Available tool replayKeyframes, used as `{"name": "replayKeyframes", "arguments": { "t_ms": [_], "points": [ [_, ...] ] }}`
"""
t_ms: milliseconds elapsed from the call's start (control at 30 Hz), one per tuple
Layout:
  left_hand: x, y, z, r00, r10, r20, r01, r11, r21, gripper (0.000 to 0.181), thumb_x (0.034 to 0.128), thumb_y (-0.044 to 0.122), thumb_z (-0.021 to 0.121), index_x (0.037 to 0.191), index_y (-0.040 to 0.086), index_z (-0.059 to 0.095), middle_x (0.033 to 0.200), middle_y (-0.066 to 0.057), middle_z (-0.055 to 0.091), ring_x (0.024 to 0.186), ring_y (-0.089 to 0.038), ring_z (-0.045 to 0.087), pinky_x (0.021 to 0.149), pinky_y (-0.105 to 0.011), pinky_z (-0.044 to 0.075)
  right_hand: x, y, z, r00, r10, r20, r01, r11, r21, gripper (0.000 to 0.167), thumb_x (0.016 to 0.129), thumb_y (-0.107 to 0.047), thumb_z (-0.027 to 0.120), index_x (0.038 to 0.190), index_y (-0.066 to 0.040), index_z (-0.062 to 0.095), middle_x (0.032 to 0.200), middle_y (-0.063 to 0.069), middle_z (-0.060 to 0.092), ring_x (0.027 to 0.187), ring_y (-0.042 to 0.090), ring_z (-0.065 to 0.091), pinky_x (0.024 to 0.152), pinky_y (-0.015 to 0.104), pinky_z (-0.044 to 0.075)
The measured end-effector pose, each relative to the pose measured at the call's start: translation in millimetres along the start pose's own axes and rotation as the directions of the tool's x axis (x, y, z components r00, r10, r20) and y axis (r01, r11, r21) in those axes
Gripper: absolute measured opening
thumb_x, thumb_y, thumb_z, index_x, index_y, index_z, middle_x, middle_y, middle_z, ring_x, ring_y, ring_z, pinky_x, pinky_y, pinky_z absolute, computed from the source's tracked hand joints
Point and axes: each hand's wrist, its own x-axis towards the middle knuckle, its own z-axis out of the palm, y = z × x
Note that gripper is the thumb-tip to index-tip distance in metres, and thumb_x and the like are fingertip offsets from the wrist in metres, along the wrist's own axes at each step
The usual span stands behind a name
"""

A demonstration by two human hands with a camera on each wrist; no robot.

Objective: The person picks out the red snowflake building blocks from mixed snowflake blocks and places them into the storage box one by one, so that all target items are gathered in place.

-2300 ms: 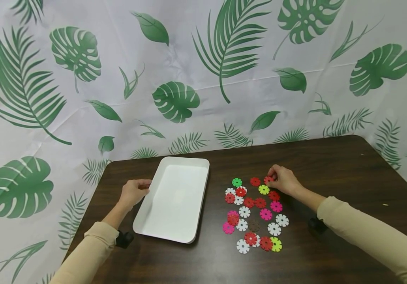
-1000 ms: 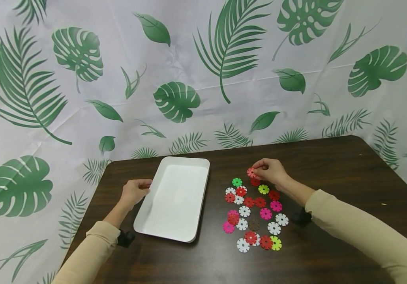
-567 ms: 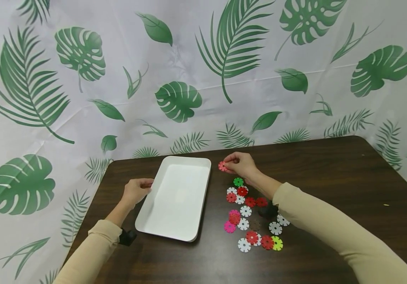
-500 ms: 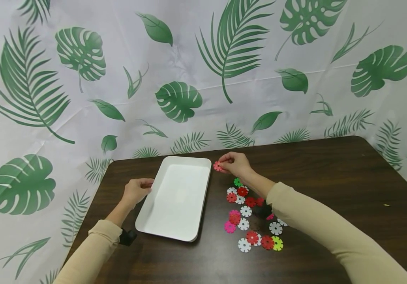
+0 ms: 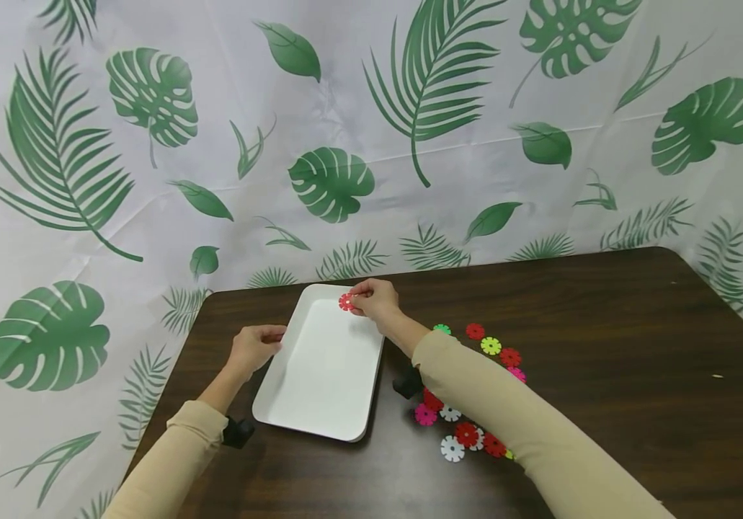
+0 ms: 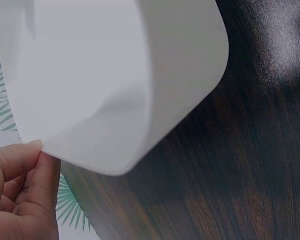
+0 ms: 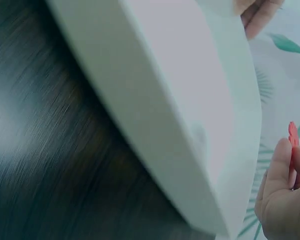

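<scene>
A white rectangular tray [image 5: 319,367] lies on the dark wooden table. At its left rim my left hand [image 5: 253,351] pinches the edge between thumb and fingers; the left wrist view shows this grip on the tray wall [image 6: 110,155] closely. My right hand [image 5: 377,301] is over the tray's far right part, pinching a red notched plastic disc [image 5: 346,302] by its edge. In the right wrist view the disc [image 7: 293,134] appears edge-on between thumb and fingers. The tray's inside shows no disc lying in it.
Right of the tray, several notched discs lie loose on the table, among them a white disc [image 5: 452,448], a yellow disc [image 5: 491,346] and a pink disc [image 5: 426,414]. My right sleeve [image 5: 507,411] hides part of them. A leaf-printed curtain [image 5: 345,108] hangs behind the table [image 5: 604,346].
My right hand has picked the red disc from the far right of the scattered discs and carried it left over the tray. My left hand has kept its grip on the rim.
</scene>
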Motion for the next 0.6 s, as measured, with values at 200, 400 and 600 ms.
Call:
{"name": "replayKeyframes", "arguments": {
  "t_ms": [200, 400, 600],
  "points": [
    [-0.9, 0.8, -0.2, 1.0, -0.005, -0.007, 0.005, 1.0, 0.007, 0.031, 0.086, -0.003, 0.06, 0.117, -0.004, 0.063, 0.108, -0.021, 0.066, 0.093, -0.026, 0.062, 0.075, -0.03, 0.053, 4.9, 0.2, 26.9, 1.0, 0.023, -0.011, -0.023, 0.999, 0.033, 0.013, 0.082, 0.008, 0.063, 0.095, 0.005, 0.065, 0.075, 0.005, 0.054, 0.061, 0.01, 0.056, 0.058, 0.021, 0.054],
    [-1.0, 1.5, 1.2, 1.0, -0.004, -0.011, 0.004, 1.0, -0.003, 0.031, 0.0858, -0.004, 0.06, 0.116, -0.005, 0.063, 0.108, -0.021, 0.066, 0.092, -0.026, 0.063, 0.075, -0.031, 0.053, 12.7, 5.2, 42.2, 0.997, 0.05, -0.056, -0.047, 0.998, 0.052, 0.012, 0.083, 0.008, 0.062, 0.094, 0.005, 0.065, 0.079, 0.007, 0.056, 0.061, 0.01, 0.055, 0.059, 0.021, 0.054],
    [0.2, 1.9, 1.0, 1.0, -0.018, -0.02, 0.018, 1.0, 0.005, 0.031, 0.0852, -0.004, 0.06, 0.116, -0.004, 0.064, 0.106, -0.02, 0.067, 0.09, -0.025, 0.062, 0.075, -0.032, 0.053, 20.8, 12.2, 52.5, 0.994, 0.066, -0.085, -0.062, 0.997, 0.055, 0.01, 0.083, 0.009, 0.061, 0.092, 0.005, 0.063, 0.085, 0.01, 0.058, 0.063, 0.011, 0.055, 0.061, 0.023, 0.054]
  ]
}}
